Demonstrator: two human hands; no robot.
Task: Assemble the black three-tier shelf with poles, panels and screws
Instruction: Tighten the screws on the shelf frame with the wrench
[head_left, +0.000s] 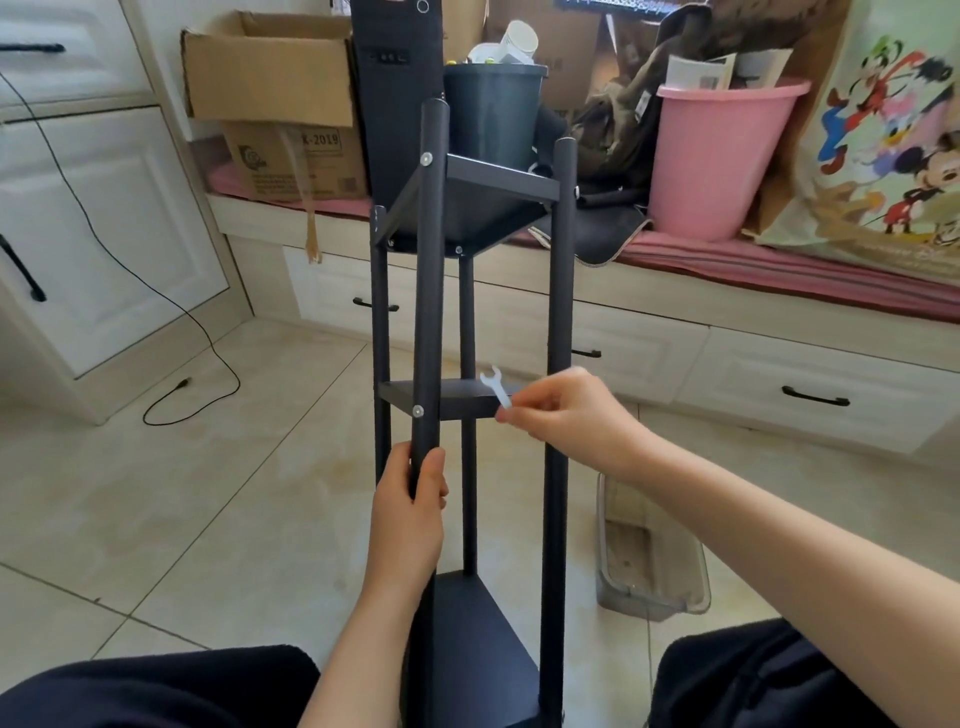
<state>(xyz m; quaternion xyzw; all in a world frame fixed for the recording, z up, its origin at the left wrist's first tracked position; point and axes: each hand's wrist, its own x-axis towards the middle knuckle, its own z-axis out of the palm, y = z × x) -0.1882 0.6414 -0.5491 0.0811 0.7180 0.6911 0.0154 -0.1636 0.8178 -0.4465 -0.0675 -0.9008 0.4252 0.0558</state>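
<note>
The black shelf lies tipped toward me between my knees, with several poles and three panels joined. My left hand (413, 501) grips the near left pole (430, 291) just below the middle panel (457, 399). My right hand (558, 410) pinches a small white flat wrench (496, 387) beside the middle panel's right end, close to the right pole (561, 322). Silver screw heads show on the left pole at the far panel (470, 200) and at the middle panel. The nearest panel (478, 644) lies low between my legs.
A clear plastic tray (649, 556) sits on the tiled floor to the right of the shelf. A black cable (208, 364) trails across the floor at left. Behind stand a window bench with drawers, a cardboard box (270, 104), a dark bin (493, 111) and a pink bucket (722, 156).
</note>
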